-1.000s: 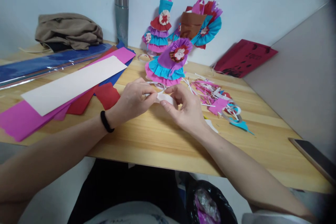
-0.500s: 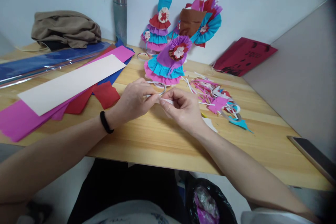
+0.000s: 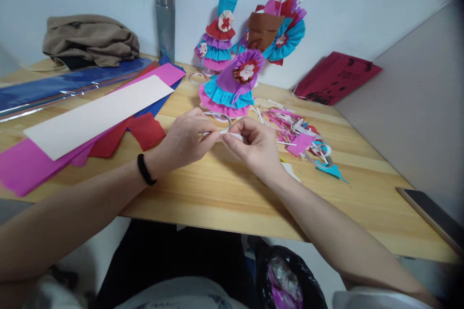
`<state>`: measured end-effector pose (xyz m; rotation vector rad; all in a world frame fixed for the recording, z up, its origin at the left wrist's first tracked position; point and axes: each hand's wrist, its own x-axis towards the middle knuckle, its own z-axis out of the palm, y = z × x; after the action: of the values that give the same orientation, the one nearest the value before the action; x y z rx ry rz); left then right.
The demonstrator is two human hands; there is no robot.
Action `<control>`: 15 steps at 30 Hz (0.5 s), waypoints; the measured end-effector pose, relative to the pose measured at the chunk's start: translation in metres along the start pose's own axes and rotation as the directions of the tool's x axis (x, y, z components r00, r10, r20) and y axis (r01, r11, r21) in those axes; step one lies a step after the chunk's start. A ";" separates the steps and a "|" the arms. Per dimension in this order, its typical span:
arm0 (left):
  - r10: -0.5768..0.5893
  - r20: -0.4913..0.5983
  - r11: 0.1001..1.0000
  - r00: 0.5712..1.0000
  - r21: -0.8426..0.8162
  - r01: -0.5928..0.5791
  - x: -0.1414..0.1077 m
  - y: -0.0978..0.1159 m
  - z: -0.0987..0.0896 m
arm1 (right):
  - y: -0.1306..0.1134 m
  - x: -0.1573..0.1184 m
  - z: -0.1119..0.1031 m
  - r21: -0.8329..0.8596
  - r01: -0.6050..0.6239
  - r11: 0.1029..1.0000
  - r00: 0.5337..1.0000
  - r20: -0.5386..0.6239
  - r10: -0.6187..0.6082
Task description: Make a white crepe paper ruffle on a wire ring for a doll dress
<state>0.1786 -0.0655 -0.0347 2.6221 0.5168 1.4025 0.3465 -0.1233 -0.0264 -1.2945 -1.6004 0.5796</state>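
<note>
My left hand [image 3: 190, 137] is closed around a thin white-grey ring [image 3: 229, 123] that looks like a narrow roll of tape. Between thumb and finger, my right hand [image 3: 253, 147] pinches a small white strip [image 3: 238, 137]. The two hands' fingertips almost meet, so part of the strip is hidden. Just beyond them stands a small dress form in a purple, blue and pink crepe paper dress [image 3: 232, 89] with a flower on it. To the left lie a long cream paper strip [image 3: 101, 116] and a red paper piece [image 3: 148, 131].
Paper scraps [image 3: 297, 135] are heaped at the right. Behind stand another paper dress [image 3: 217, 43], a blue and brown one [image 3: 266, 29], and a flask [image 3: 165, 19]. A brown cloth [image 3: 90, 38], red bag [image 3: 337, 79] and phone [image 3: 431, 215] lie around. Below the table edge is a black bin bag [image 3: 311, 282].
My right hand has shifted slightly right, away from my left, and a little more of the white strip shows between them. My left hand stays almost in place.
</note>
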 end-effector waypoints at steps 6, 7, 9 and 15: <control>0.028 0.015 1.000 1.000 -0.001 -0.028 0.001 0.002 -0.001 | 0.002 0.001 0.001 0.027 -0.045 0.999 0.999 -0.009 0.045; 0.027 0.023 1.000 0.999 0.003 -0.028 0.001 0.002 -0.001 | 0.002 0.001 0.002 0.041 -0.055 0.998 0.998 -0.007 0.055; 0.015 0.048 1.000 0.999 0.011 -0.016 0.001 0.003 -0.002 | 0.003 0.001 0.003 0.084 -0.091 0.992 0.996 0.006 0.091; -0.036 0.178 0.999 0.983 -0.026 0.041 0.001 0.004 -0.008 | 0.003 0.003 0.000 0.167 -0.151 0.974 0.989 0.027 0.148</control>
<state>0.1734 -0.0689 -0.0280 2.6644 0.5165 1.1418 0.3481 -0.1202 -0.0274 -1.2918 -1.4402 0.8024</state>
